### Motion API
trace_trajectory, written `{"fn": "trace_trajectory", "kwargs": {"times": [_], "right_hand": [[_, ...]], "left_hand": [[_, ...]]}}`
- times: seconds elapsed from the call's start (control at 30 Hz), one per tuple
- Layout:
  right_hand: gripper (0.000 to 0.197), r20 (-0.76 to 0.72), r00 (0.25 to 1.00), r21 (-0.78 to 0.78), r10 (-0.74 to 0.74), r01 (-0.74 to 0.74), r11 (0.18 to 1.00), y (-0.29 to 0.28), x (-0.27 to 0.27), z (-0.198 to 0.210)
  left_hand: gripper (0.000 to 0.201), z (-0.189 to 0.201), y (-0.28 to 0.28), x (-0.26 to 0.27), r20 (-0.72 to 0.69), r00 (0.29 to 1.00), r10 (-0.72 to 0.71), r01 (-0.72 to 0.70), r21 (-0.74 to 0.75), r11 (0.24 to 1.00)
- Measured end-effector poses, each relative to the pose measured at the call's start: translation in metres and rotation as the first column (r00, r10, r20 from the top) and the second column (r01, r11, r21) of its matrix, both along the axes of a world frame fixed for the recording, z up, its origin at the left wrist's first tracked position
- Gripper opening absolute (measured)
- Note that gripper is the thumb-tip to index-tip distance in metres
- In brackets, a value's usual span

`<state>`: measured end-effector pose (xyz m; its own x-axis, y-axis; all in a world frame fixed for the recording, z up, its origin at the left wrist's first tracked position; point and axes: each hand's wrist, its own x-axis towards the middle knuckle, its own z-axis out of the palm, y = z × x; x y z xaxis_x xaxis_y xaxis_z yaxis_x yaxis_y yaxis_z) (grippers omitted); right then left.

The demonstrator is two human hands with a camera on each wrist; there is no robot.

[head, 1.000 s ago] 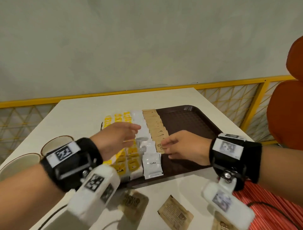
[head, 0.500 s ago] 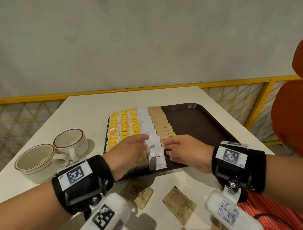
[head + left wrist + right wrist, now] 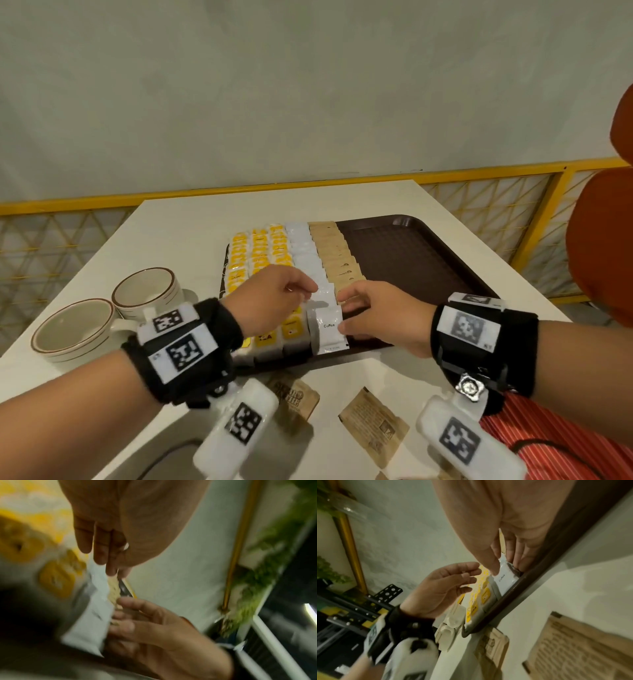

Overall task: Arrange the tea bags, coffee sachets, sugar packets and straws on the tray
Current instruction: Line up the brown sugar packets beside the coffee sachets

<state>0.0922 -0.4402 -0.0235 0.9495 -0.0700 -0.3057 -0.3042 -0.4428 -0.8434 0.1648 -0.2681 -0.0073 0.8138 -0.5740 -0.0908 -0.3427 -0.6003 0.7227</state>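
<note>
A dark brown tray (image 3: 411, 260) holds columns of yellow tea bags (image 3: 260, 250), white coffee sachets (image 3: 305, 246) and brown sugar packets (image 3: 334, 246). The nearest coffee sachet (image 3: 327, 329) (image 3: 505, 580) (image 3: 89, 626) lies tilted against the tray's front rim. My right hand (image 3: 342, 313) (image 3: 505, 559) pinches its right edge, thumb on its face and fingers behind. My left hand (image 3: 313, 289) (image 3: 106, 561) (image 3: 471, 574) has nearly straight fingers whose tips touch the top of that sachet, and it holds nothing. No straws are in view.
Two empty cups (image 3: 147, 291) (image 3: 73, 325) stand on the white table (image 3: 178, 240) left of the tray. Loose brown packets (image 3: 298, 401) (image 3: 375, 428) lie in front of the tray. An orange chair (image 3: 603, 246) and a yellow railing (image 3: 534, 212) are at the right.
My left hand has come down from over the tea bags to the top of the nearest coffee sachet. My right hand has stayed at that sachet's right edge.
</note>
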Motion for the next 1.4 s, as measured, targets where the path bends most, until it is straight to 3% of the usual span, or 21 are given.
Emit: {"fn": "trace_trajectory", "kwargs": {"times": [0.1, 0.2, 0.7, 0.97, 1.07, 1.23, 1.33, 1.4], "right_hand": [[0.047, 0.034, 0.997, -0.239, 0.073, -0.063, 0.969, 0.005, 0.006, 0.004], [0.052, 0.004, 0.994, -0.331, 0.113, -0.105, 0.938, 0.007, 0.016, 0.004], [0.055, 0.032, 0.988, -0.365, 0.15, -0.128, 0.922, 0.008, 0.029, 0.0], [0.064, 0.015, 0.986, -0.375, 0.164, -0.147, 0.915, 0.001, 0.023, 0.001], [0.061, 0.053, 0.994, -0.29, 0.095, -0.076, 0.954, -0.004, 0.023, 0.002], [0.051, 0.116, 0.993, -0.065, -0.029, 0.037, 0.997, -0.007, 0.02, 0.002], [0.053, 0.101, 0.994, -0.01, -0.047, 0.048, 0.999, -0.003, 0.023, 0.0], [0.054, 0.091, 0.995, 0.013, -0.047, 0.046, 0.999, 0.0, 0.026, -0.002]], "left_hand": [[0.019, 0.004, -0.006, 0.016, 0.127, 0.979, -0.162, 0.117, 0.303, 0.946], [0.018, 0.006, -0.017, 0.022, 0.117, 0.96, -0.254, 0.183, 0.423, 0.887], [0.021, 0.005, -0.034, 0.036, 0.123, 0.942, -0.313, 0.182, 0.596, 0.782], [0.014, 0.003, -0.035, 0.041, 0.138, 0.952, -0.273, 0.156, 0.55, 0.821], [0.015, 0.003, -0.033, 0.041, 0.149, 0.955, -0.257, 0.144, 0.525, 0.839], [0.025, 0.009, -0.018, 0.051, 0.171, 0.985, -0.031, -0.009, 0.231, 0.973], [0.03, 0.006, -0.008, 0.054, 0.01, 0.992, 0.126, -0.126, 0.016, 0.992], [0.033, 0.001, -0.003, 0.051, -0.101, 0.979, 0.174, -0.179, -0.046, 0.983]]}}
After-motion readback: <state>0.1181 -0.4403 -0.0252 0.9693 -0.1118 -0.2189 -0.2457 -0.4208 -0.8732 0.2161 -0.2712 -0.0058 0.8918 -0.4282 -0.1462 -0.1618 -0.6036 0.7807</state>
